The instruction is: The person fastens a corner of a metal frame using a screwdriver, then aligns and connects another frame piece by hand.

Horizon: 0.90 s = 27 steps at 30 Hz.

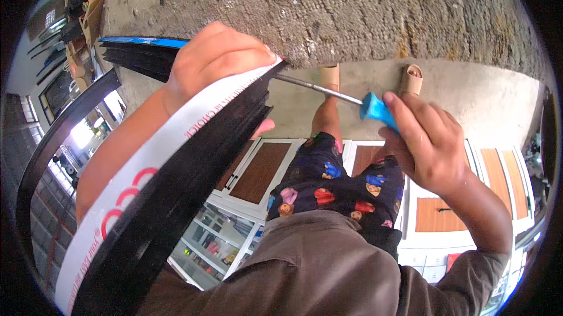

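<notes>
A long black profile bar (193,169), with white printed film along one face, runs from the lower left up to the middle. My left hand (220,55) is closed around its upper end, with a fingertip showing beneath. My right hand (431,146) grips a screwdriver (372,107) by its blue handle. The metal shaft points left and its tip reaches the profile's end, just below my left hand; the very tip is hidden there. Behind my left hand lies another black profile (141,61) with a blue strip on top.
A rough, carpet-like grey-brown surface (363,17) fills the top. Below its edge are the floor (363,75) and my sandalled feet. A dark frame (53,122) stands at left. White cabinets with brown panels (258,175) and a glass-fronted case (211,240) are around my legs.
</notes>
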{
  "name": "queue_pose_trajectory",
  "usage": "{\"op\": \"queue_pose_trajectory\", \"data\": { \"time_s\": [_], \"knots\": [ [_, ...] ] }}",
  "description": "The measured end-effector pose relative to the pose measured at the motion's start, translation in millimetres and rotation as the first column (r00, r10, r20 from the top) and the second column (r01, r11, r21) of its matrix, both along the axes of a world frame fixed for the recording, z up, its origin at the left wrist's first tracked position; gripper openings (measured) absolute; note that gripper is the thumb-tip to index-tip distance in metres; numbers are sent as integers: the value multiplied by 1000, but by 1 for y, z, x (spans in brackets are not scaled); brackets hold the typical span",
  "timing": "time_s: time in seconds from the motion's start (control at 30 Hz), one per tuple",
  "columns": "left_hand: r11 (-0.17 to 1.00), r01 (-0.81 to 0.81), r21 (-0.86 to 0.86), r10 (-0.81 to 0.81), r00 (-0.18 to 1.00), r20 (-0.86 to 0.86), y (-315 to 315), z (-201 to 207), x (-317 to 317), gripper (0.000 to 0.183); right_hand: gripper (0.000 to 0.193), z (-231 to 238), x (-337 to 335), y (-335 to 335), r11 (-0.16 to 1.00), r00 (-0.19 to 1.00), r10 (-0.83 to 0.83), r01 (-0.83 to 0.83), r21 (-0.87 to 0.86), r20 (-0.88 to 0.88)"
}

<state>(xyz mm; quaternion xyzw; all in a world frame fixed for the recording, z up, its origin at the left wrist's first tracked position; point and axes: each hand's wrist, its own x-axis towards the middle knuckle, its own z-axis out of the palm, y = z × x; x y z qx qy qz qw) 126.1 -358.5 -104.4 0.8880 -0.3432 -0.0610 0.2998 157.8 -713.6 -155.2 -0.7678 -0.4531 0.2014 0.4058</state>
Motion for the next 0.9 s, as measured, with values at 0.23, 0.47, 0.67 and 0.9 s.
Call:
{"op": "queue_pose_trajectory", "data": {
  "time_s": [0.23, 0.47, 0.67, 0.9],
  "knots": [
    [1000, 23, -5, -23, 999, 46, 10, -9, 4, 63, 39, 3, 32, 23, 956, 199, -248, -107, -273, -948],
    [1000, -13, -19, 13, 1000, 6, 0, -12, -1, 65, 66, 4, 25, -5, 994, 41, -84, 72, -81, -996],
    [999, -42, -13, 42, 999, -2, -3, 2, 1, 65, 53, 5, 12, -9, 995, 1000, 19, -17, 95, -17],
    [1000, -16, -25, 15, 1000, -15, -6, -2, 6, 64, 44, -9, 52, 4, 925, -360, -346, -284, -251, -866]
  ]
}}
